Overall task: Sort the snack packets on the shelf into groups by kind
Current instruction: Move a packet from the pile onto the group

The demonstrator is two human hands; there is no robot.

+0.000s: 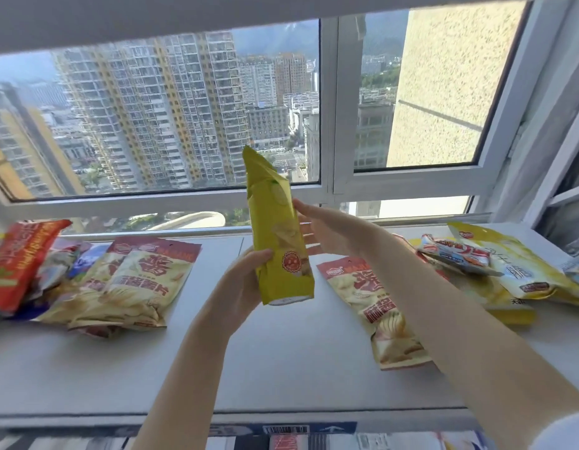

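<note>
the shelf (275, 362) was a broad pale ledge under the window (190, 118), and its middle stretch lay bare between two heaps of snacks. on the left sat a pile with a red packet (20, 258) at its far end and two cream packets (132, 284) overlapping toward the middle. on the right lay one more cream packet (376, 306) of seemingly the same kind, and beyond it a looser heap of yellow packets (515, 271) with a small red and white one on top.

the tall yellow-green packet (276, 235) was held upright in the air above the bare middle, clear of the shelf. the left hand (246, 284) gripped its lower part, fingers curled round the edge. the right hand (320, 228) lay against its far side with fingers fairly straight, steadying rather than clasping, as far as could be seen.

to do this step well, it probably paid to read the front first, then carry the packet low and set it flat beside its own kind. no twin of it was plain to see, so the bare middle looked the likeliest place to start a new group. the front edge of the shelf ran near the forearms, so the packet was best laid well back from it. the way right passed over the lone cream packet, so a lift rather than a slide seemed wiser.
</note>
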